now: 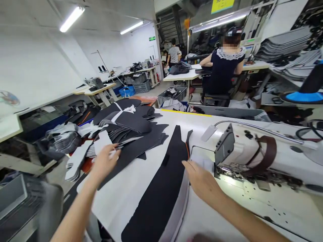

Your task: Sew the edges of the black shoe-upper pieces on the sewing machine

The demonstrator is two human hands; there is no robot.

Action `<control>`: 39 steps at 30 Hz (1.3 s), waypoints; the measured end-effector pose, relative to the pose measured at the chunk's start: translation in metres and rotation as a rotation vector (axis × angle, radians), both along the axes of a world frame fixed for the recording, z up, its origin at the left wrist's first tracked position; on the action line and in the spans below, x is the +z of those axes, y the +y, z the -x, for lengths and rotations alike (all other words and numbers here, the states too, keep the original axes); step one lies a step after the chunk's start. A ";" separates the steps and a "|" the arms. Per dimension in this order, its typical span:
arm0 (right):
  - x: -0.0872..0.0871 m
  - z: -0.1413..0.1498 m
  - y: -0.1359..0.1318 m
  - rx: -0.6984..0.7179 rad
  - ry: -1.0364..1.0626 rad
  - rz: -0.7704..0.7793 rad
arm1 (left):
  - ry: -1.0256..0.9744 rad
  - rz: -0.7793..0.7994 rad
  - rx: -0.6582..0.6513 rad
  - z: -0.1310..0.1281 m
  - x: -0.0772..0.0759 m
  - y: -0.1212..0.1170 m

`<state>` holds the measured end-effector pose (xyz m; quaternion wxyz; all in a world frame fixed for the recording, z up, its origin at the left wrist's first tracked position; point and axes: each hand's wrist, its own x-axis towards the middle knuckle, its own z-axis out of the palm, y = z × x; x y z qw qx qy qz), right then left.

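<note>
A long black fabric panel lies on the white sewing table, with a pale layer along its right edge and a short orange line near its top. My right hand pinches that right edge, close to the sewing machine. To the left, my left hand is over the near side of a pile of dark cut pieces, its fingers curled together. Something whitish shows between those fingers, too small to make out. White cut pieces lie stacked just beyond that hand.
White cloth strips tie a dark bundle on the pile. A grey bin stands behind the table's far edge. At another table a co-worker sits facing away. A large thread cone is at far right.
</note>
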<state>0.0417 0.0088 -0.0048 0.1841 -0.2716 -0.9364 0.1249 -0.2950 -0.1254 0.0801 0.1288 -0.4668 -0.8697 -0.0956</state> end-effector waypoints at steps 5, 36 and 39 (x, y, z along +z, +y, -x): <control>-0.005 0.044 0.045 -0.024 -0.190 -0.308 | -0.176 0.258 -0.187 -0.017 -0.055 0.143; -0.064 -0.076 -0.022 -0.069 -0.002 -0.096 | -0.384 0.210 -1.083 -0.229 -0.103 0.118; -0.060 -0.089 -0.033 -0.074 -0.010 -0.080 | -0.456 0.203 -1.113 -0.235 -0.098 0.108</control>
